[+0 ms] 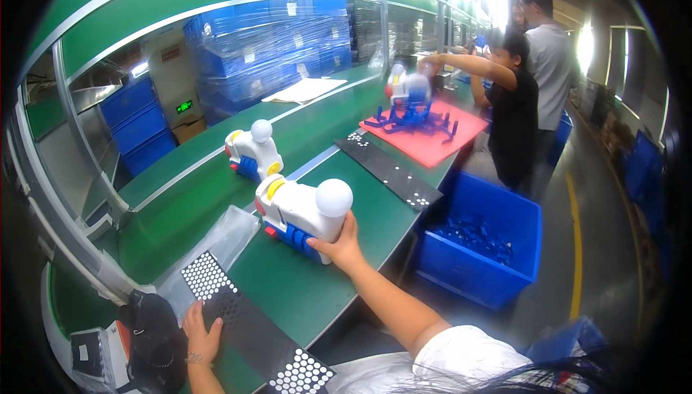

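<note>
Green workbench [383, 232], right hand [343, 248] gripping toy [297, 210], left hand [202, 336] spread, perhaps touching dotted strip [252, 334]

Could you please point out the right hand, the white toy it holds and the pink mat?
Right hand [344, 249]: head view, on the back of the hand.
White toy [305, 211]: head view, on the side of its white body.
Pink mat [425, 152]: head view, on its bare near part.

at least three white toys [301, 211]; two black strips [263, 328]; one pink mat [432, 152].
</note>
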Demonstrator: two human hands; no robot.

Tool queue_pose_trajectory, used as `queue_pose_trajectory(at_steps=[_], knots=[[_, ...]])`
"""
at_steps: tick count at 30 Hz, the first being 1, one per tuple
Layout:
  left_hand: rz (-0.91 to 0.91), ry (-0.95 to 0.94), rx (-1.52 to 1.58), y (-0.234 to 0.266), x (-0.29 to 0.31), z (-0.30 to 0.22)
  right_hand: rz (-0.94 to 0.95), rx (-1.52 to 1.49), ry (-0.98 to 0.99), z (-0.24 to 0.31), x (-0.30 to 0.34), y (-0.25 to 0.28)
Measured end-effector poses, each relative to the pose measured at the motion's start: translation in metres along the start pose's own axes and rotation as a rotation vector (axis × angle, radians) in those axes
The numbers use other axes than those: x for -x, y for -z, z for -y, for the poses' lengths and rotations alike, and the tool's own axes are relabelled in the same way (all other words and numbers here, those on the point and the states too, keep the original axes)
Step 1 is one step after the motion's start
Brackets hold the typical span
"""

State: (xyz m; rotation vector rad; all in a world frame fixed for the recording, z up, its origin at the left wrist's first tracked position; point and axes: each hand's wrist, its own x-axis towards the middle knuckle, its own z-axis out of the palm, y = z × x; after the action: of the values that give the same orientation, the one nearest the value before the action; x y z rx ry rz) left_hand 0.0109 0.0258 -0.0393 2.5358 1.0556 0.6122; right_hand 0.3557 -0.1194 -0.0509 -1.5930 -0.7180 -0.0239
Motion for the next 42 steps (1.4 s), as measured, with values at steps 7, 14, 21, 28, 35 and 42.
queue_pose_trajectory(at_steps=[7,14,21,28,35,42], knots=[[-0.008,-0.012,0.013,-0.004,-0.002,0.000,-0.025,0.021,0.015,-0.002,-0.001,0.003],[-0.040,-0.032,0.011,-0.007,-0.003,0.013,-0.036,-0.010,0.084,-0.002,-0.002,-0.004],[-0.028,-0.055,-0.023,-0.008,-0.003,0.012,-0.010,-0.011,0.002,0.007,0.001,0.003],[-0.039,-0.077,-0.033,-0.008,-0.003,0.014,-0.011,0.004,0.028,0.006,0.001,0.003],[-0.028,-0.076,-0.006,-0.005,-0.002,0.007,-0.036,-0.040,0.063,0.002,-0.001,0.002],[-0.025,-0.047,0.032,-0.003,-0.002,0.009,-0.053,-0.104,-0.021,0.015,0.000,0.009]])
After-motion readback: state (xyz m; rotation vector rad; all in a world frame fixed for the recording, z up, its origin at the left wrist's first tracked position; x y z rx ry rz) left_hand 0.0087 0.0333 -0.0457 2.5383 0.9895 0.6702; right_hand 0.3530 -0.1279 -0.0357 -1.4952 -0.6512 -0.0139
